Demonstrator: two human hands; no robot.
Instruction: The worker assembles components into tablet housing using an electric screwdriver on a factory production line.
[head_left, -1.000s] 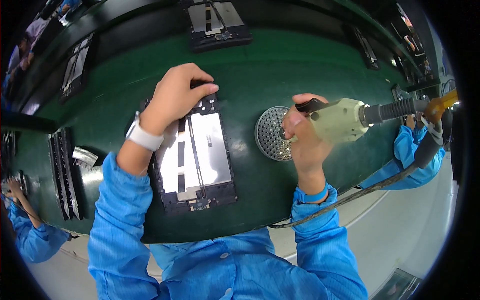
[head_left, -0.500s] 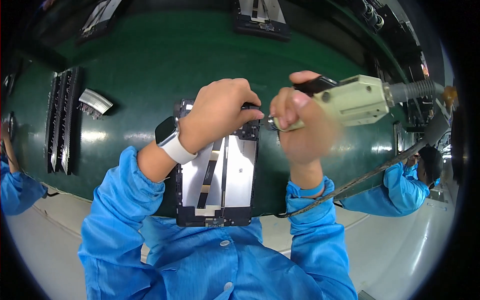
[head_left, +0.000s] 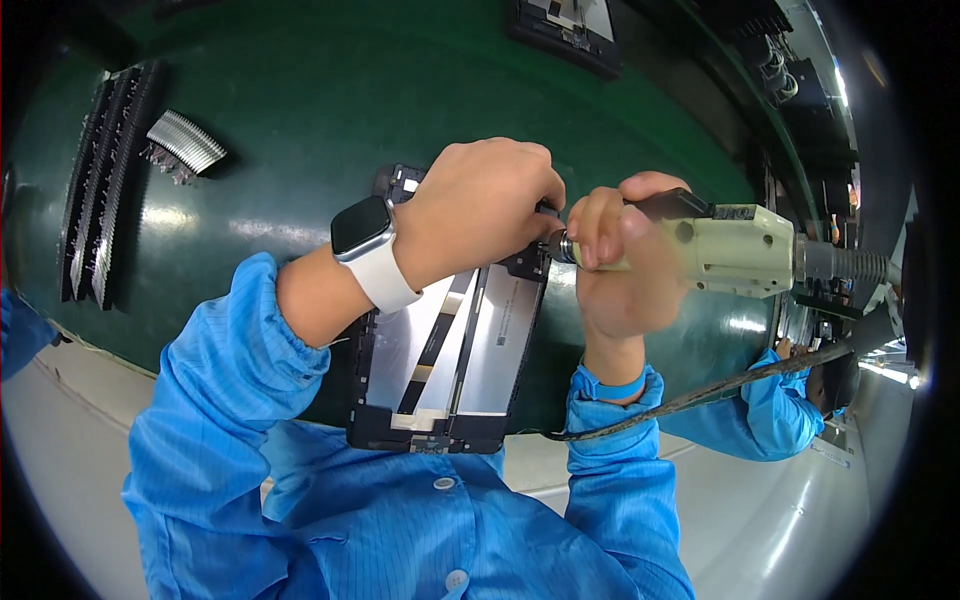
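An opened tablet (head_left: 508, 345), black-framed with silver plates inside, lies slightly tilted on the green bench in front of me. My left hand (head_left: 485, 200), wearing a watch (head_left: 363, 226) with a white band at its wrist, reaches over the upper part of the tablet. Its fingers are curled and pinched at the upper right corner; what is between them is hidden. My right hand (head_left: 628, 255) is wrapped round a cream power screwdriver (head_left: 745, 250) held sideways. The screwdriver's metal nose is right beside my left fingertips, and its bit is hidden.
Black ridged strips (head_left: 105, 185) and a curved silver comb-like piece (head_left: 187, 142) lie at left. Another opened tablet (head_left: 570, 30) sits at the far edge. A dark cable (head_left: 690, 400) crosses by my right forearm. A person in blue (head_left: 750, 415) works at right.
My view has turned, shifting the bench things. The tablet now lies more tilted. The screwdriver's nose has come closer to my left fingers at the tablet's corner.
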